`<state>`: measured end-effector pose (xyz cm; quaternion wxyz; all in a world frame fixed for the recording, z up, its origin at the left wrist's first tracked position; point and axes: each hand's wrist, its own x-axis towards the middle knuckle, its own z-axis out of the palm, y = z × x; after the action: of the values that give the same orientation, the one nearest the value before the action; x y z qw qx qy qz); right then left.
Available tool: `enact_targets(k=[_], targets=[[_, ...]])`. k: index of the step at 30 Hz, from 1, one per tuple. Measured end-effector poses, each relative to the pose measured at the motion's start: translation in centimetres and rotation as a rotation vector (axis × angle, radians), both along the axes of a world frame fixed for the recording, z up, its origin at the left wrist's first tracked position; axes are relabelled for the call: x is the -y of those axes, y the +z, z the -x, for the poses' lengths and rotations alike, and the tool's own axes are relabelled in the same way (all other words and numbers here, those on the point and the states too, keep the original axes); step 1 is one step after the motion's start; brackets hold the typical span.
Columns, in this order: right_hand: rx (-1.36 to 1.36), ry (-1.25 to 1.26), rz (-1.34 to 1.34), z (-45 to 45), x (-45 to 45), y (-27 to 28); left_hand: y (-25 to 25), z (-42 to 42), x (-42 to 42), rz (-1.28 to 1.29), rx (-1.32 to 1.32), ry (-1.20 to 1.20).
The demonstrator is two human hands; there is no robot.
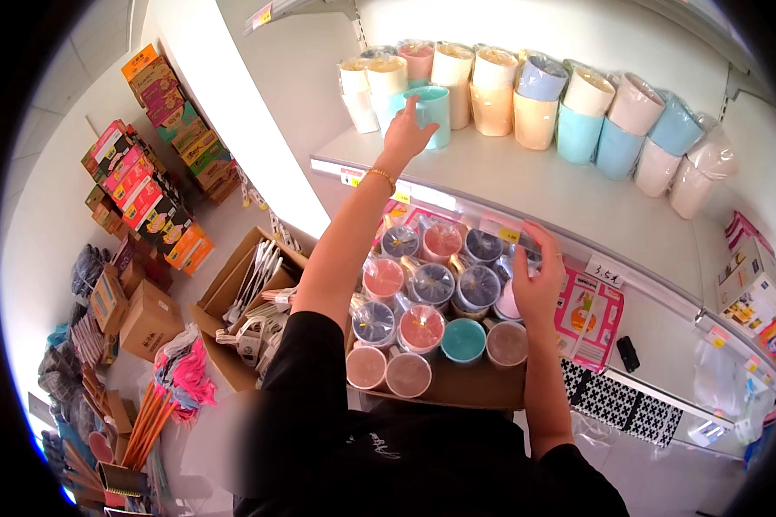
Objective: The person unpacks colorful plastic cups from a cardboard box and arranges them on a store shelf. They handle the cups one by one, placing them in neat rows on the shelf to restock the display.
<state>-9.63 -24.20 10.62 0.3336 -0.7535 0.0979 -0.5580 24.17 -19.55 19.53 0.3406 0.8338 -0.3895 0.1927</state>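
My left hand (409, 132) reaches to the upper shelf, its fingers apart at the handle side of an unwrapped turquoise mug (436, 119); whether it grips the mug I cannot tell. Behind and beside it, wrapped cups (493, 106) stand stacked two high in a row. My right hand (540, 278) is at the shelf's front edge, fingers raised by the price strip, close to a pink mug (508, 302). Below, a cardboard box (472, 386) holds several mugs, some in clear plastic, among them a teal mug (463, 340) and a brownish-pink mug (507, 344).
The upper shelf's front edge (452, 201) juts over the box. Pink printed packages (588, 316) and a small black object (628, 353) lie on the lower shelf. At left are an open carton (213, 323), stacked coloured cartons (149, 200) and orange sticks (147, 423).
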Motion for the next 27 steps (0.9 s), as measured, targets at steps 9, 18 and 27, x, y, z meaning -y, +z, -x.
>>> enact_targets(k=[9,18,27], targets=[[-0.006,0.036,-0.085,0.1,0.4,-2.0,-0.2,0.6,0.4,0.153,-0.024,0.048],[0.062,0.133,-0.170,-1.2,-0.6,-2.0,-0.1,7.3,-4.6,0.454,0.160,-0.100],[-0.011,0.547,-0.465,1.0,-4.5,0.7,-7.6,21.6,-12.1,0.454,0.138,-0.266]])
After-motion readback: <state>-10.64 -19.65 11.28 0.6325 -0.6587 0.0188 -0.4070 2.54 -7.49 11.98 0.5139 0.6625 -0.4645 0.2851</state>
